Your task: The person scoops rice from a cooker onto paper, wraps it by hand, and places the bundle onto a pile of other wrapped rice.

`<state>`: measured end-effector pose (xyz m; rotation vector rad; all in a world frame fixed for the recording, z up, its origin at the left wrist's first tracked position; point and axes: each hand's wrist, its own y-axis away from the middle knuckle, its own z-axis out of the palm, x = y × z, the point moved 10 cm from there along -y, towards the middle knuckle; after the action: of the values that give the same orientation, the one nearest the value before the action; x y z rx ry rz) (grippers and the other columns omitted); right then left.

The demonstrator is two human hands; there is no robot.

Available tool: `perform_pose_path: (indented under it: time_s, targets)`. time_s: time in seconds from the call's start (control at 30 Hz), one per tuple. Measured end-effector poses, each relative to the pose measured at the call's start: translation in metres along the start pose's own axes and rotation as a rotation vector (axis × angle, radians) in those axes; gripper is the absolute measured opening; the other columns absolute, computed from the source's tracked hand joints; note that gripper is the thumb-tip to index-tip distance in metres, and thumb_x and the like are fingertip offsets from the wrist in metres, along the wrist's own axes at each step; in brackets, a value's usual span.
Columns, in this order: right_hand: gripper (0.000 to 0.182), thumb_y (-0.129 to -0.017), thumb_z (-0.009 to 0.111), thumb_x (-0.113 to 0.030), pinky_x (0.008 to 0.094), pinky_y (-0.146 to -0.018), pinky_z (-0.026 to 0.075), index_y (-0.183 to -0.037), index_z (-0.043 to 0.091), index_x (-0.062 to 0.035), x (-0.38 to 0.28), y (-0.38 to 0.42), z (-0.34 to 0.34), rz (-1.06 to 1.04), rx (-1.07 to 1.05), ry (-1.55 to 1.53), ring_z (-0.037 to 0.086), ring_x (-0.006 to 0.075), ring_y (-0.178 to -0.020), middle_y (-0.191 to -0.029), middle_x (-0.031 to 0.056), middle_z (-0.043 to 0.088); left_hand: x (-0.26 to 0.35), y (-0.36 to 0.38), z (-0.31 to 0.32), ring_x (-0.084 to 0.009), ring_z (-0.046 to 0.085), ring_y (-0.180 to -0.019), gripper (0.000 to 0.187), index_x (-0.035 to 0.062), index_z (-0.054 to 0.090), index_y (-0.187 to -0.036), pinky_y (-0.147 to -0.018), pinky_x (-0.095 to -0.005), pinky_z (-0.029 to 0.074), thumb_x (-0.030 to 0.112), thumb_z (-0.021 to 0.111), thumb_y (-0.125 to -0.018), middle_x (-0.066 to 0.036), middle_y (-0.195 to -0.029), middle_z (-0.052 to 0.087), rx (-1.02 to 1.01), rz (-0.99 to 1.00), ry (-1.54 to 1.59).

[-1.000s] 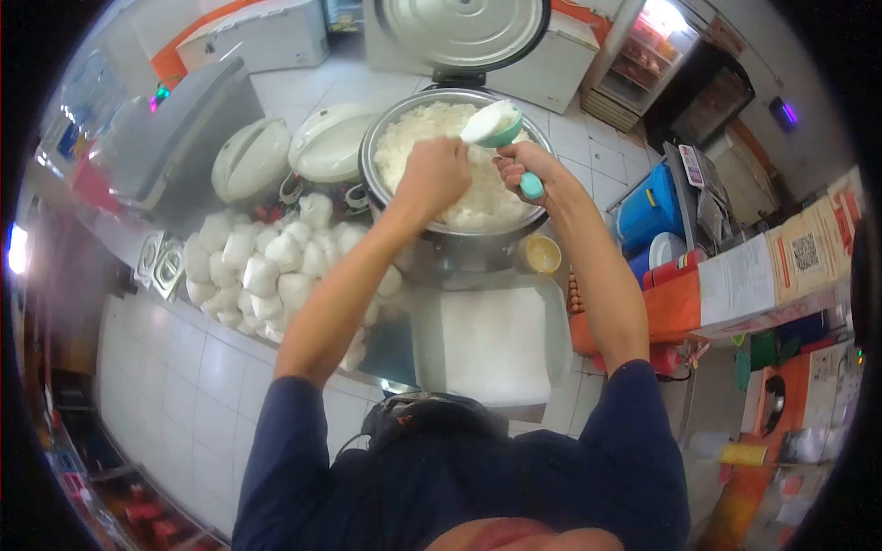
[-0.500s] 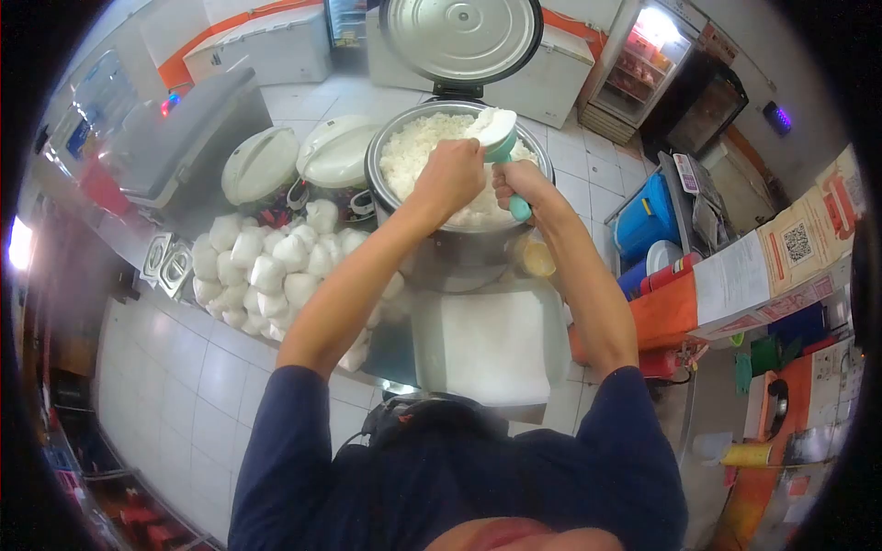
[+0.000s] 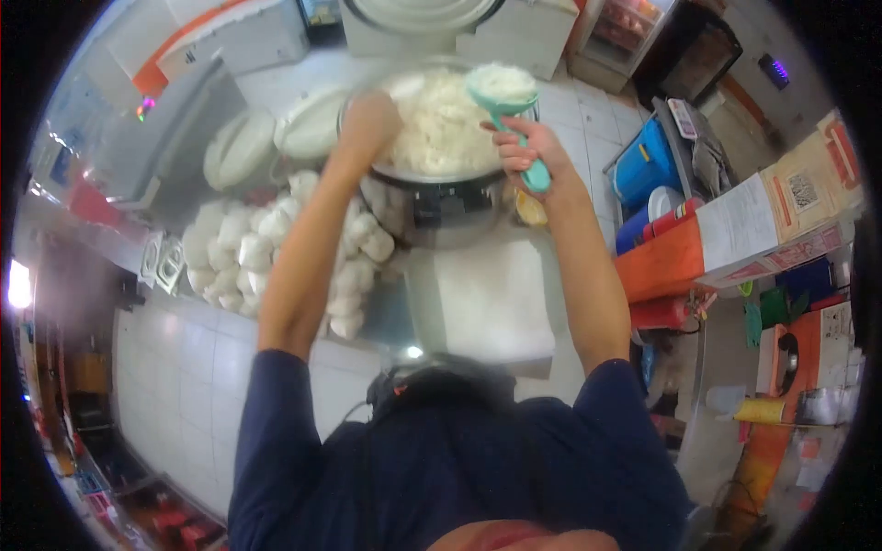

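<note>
A large round cooker stands open in front of me, full of white rice. My right hand is closed round the handle of a teal scoop, which is heaped with rice above the cooker's right rim. Over the cooker's left rim, my left hand is closed and blurred; a white shape beside it, over the rice, may be a utensil it grips, but I cannot make it out. Many white wrapped bundles are piled to the left.
A tray with white paper lies between me and the cooker. Two pale lids rest left of it. A blue bin and an orange counter edge are at the right. White chest freezers stand behind.
My hands have moved apart, the left one leftward and the right one slightly right with the scoop. The scoop now shows its heaped rice, and the whole view has shifted.
</note>
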<state>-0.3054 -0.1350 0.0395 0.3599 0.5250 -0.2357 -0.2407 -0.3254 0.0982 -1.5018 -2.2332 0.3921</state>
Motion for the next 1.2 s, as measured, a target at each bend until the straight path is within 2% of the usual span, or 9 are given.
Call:
perform_pose_path:
  time_s: [0.07, 0.2, 0.33, 0.4, 0.53, 0.7, 0.8, 0.93, 1.2]
  targets:
    - [0.022, -0.098, 0.04, -0.021, 0.0224, -0.035, 0.035, -0.083, 0.042, -0.0053, 0.012, 0.028, 0.005, -0.079, -0.065, 0.039, 0.038, 0.007, -0.039, -0.063, -0.0009, 0.042, -0.042, -0.008, 0.031, -0.0411, 0.061, -0.102, 0.039, 0.0005, 0.069, -0.1, -0.089, -0.0495, 0.048, 0.033, 0.049, -0.09, -0.028, -0.103, 0.064, -0.356, -0.179, -0.108]
    - [0.03, -0.099, 0.043, -0.024, 0.0263, -0.038, 0.04, -0.109, 0.049, 0.0032, 0.034, 0.113, -0.005, -0.52, 0.042, 0.266, 0.046, 0.0137, -0.043, -0.074, 0.0089, 0.051, -0.003, 0.045, -0.068, -0.0426, 0.041, -0.127, 0.059, -0.0042, 0.055, -0.127, -0.104, -0.0515, 0.034, 0.037, 0.065, -0.086, -0.03, -0.14, 0.042, 0.313, -0.209, -0.074]
    - [0.047, -0.093, 0.052, -0.008, 0.0315, -0.047, 0.047, -0.137, 0.041, 0.0048, 0.079, 0.189, -0.06, -1.089, 0.667, 1.238, 0.057, 0.0217, -0.056, -0.085, 0.0159, 0.06, 0.058, 0.156, -0.092, -0.0332, 0.056, -0.102, 0.031, 0.004, 0.065, -0.099, -0.086, -0.0388, 0.043, 0.006, 0.072, -0.069, -0.015, -0.102, 0.063, 0.793, 0.134, 0.241]
    - [0.057, -0.089, 0.059, -0.006, 0.0384, -0.059, 0.051, -0.142, 0.04, 0.0011, 0.144, 0.191, -0.102, -1.176, 0.686, 1.891, 0.062, 0.0303, -0.065, -0.087, 0.0186, 0.062, 0.083, 0.202, -0.049, -0.0317, 0.06, -0.088, 0.029, 0.0015, 0.06, -0.1, -0.079, -0.0392, 0.047, -0.001, 0.069, -0.072, -0.012, -0.097, 0.064, 0.562, 0.241, 0.473]
    - [0.058, -0.086, 0.062, -0.008, 0.0395, -0.062, 0.05, -0.141, 0.046, -0.0072, 0.193, 0.163, -0.197, -0.25, 0.672, 1.983, 0.06, 0.0337, -0.067, -0.079, 0.0131, 0.059, 0.119, 0.304, 0.129, -0.0295, 0.064, -0.086, 0.022, 0.0062, 0.064, -0.099, -0.079, -0.0359, 0.051, 0.005, 0.068, -0.078, -0.01, -0.093, 0.066, -0.556, -0.089, 0.895]
    - [0.061, -0.096, 0.054, -0.016, 0.0372, -0.088, 0.049, -0.147, 0.029, 0.006, 0.078, 0.189, -0.081, -1.295, 0.738, 1.798, 0.063, 0.028, -0.103, -0.127, 0.021, 0.058, 0.149, 0.405, 0.211, -0.0343, 0.051, -0.12, 0.048, 0.0076, 0.061, -0.12, -0.103, -0.0424, 0.041, 0.025, 0.074, -0.077, -0.017, -0.125, 0.058, -0.828, 0.098, 0.793]
    - [0.066, -0.099, 0.051, -0.025, 0.0272, -0.067, 0.046, -0.153, 0.019, -0.0053, 0.01, 0.133, -0.036, -1.034, 0.491, 1.207, 0.055, 0.0142, -0.072, -0.101, 0.0101, 0.061, 0.16, 0.41, 0.209, -0.0371, 0.053, -0.115, 0.052, 0.0023, 0.061, -0.111, -0.099, -0.0478, 0.043, 0.024, 0.08, -0.067, -0.018, -0.117, 0.06, -0.716, 0.277, 0.749]
    - [0.049, -0.1, 0.047, -0.029, 0.043, -0.096, 0.044, -0.141, 0.044, -0.0027, -0.07, 0.019, -0.03, -1.155, 0.191, 1.79, 0.059, 0.0315, -0.111, -0.121, 0.0215, 0.06, 0.146, 0.411, 0.235, -0.0386, 0.065, -0.076, 0.016, 0.0016, 0.07, -0.076, -0.068, -0.0461, 0.052, 0.016, 0.064, -0.071, -0.021, -0.082, 0.067, -0.67, 0.05, 0.514]
    - [0.029, -0.091, 0.059, -0.027, 0.0424, -0.078, 0.054, -0.106, 0.06, -0.0016, 0.109, 0.041, -0.114, -1.326, -0.398, 1.895, 0.064, 0.0292, -0.084, -0.095, 0.0138, 0.064, 0.152, 0.386, 0.178, -0.0334, 0.066, -0.073, 0.023, 0.0093, 0.072, -0.074, -0.065, -0.0461, 0.05, 0.032, 0.07, -0.078, -0.012, -0.076, 0.069, -0.459, -0.095, 0.658]
